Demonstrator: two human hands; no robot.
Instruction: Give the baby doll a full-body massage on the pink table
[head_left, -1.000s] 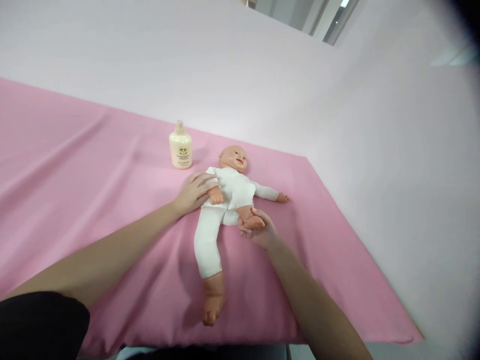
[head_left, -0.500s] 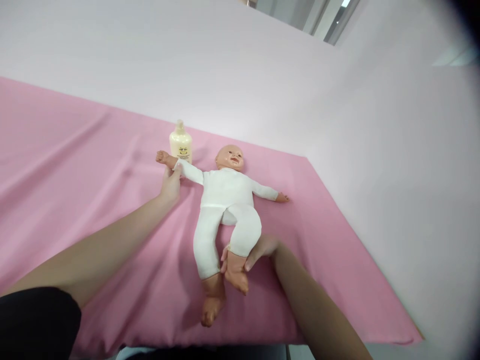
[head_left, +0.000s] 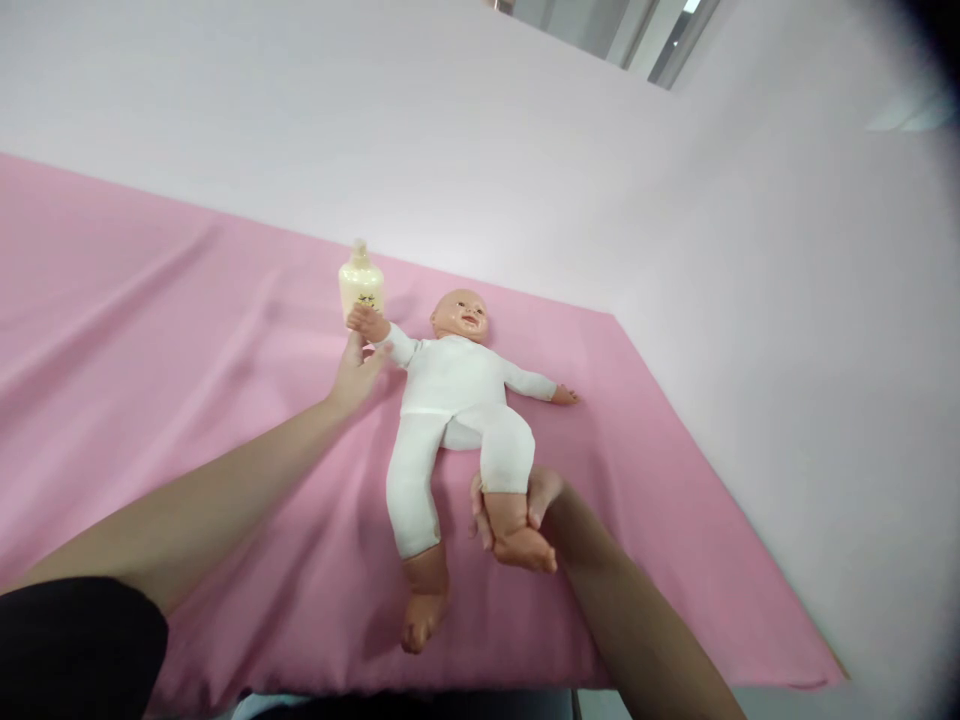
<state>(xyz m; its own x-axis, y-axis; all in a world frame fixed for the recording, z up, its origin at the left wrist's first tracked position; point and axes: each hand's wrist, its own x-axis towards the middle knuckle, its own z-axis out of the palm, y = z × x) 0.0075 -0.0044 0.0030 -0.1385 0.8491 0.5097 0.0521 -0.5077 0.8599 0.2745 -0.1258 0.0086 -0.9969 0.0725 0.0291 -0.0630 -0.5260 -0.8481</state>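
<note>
A baby doll [head_left: 454, 385] with a white cloth body lies on its back on a pink sheet [head_left: 660, 560], head away from me. My left hand [head_left: 358, 372] grips the doll's arm on the left near the wrist, its fingers partly hidden behind the arm. Around the lower leg on the right, just above the foot, my right hand [head_left: 546, 490] is wrapped from beneath and holds that leg bent and raised. The doll's other leg lies stretched toward me, and its other arm rests out to the right.
Behind the doll's left-hand arm stands a cream pump bottle [head_left: 360, 285], partly covered by the doll's hand. A white wall [head_left: 300, 120] rises along the sheet's far and right sides. The sheet has wrinkles on the left.
The doll's arm in my left hand has swung inward toward its body. Its leg in my right hand has moved right, with the foot now turned to the right.
</note>
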